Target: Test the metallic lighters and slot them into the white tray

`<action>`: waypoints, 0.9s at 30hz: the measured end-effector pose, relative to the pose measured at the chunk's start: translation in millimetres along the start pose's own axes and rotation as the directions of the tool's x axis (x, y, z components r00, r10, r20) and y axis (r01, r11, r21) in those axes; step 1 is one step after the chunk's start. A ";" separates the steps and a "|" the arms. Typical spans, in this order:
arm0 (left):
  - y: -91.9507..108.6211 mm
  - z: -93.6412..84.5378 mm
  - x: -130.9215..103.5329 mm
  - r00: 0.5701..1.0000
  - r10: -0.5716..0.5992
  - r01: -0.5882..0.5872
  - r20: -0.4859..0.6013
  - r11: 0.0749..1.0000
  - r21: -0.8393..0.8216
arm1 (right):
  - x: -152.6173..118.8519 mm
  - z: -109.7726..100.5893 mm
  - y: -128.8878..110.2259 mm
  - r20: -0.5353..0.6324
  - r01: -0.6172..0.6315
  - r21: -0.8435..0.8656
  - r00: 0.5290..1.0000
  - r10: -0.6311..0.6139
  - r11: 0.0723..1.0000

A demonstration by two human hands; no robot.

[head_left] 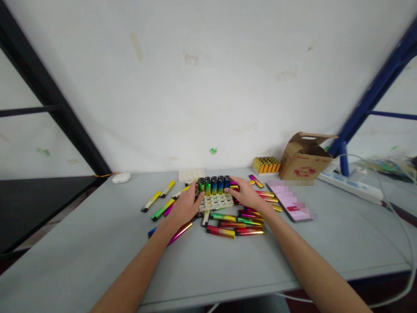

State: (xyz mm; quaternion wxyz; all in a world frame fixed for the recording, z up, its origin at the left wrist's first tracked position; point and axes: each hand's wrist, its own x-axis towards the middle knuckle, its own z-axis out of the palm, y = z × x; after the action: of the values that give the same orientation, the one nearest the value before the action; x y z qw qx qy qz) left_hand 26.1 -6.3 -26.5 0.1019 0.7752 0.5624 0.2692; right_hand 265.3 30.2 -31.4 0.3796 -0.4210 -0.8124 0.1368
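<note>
A double row of slim, shiny lighters (pixel 214 186), green to blue with black ends, stands upright at the back of a white tray with holes (pixel 216 202). My left hand (pixel 188 204) is closed round the left end of the row, its thumb in front. My right hand (pixel 243 194) grips the right end, its thumb also in front and its fingers partly hidden behind. Loose lighters lie around both hands: yellow ones (pixel 151 201) to the left, red and yellow ones (pixel 220 231) in front, and several more under and beside my right wrist.
Behind lies another white tray with holes (pixel 191 174). A block of upright orange lighters (pixel 267 165) stands by an open cardboard box (pixel 301 158). On the right are a phone (pixel 288 201), a power strip (pixel 352 187) and a white cable (pixel 399 221). A white oval object (pixel 121 178) sits back left.
</note>
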 end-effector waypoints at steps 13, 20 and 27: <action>-0.1 -0.2 3.4 1.000 -0.003 0.004 0.018 0.998 -0.057 | 1.1 0.5 -7.5 0.045 -0.053 -0.053 0.997 0.055 0.997; -1.2 0.1 4.9 1.000 0.005 -0.005 0.004 1.000 -0.028 | 0.3 2.8 -2.2 -0.023 -0.064 -0.079 0.998 0.062 0.995; -1.7 -0.4 6.3 1.000 -0.006 0.006 0.016 1.000 0.021 | 0.9 1.2 -2.8 0.026 -0.057 0.014 0.998 0.056 0.998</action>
State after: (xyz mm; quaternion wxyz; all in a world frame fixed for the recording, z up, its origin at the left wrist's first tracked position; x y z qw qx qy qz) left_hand 25.9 0.0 -25.1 0.0994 0.7766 0.5666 0.2567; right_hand 262.4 29.3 -30.2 0.3683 -0.4391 -0.8039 0.1588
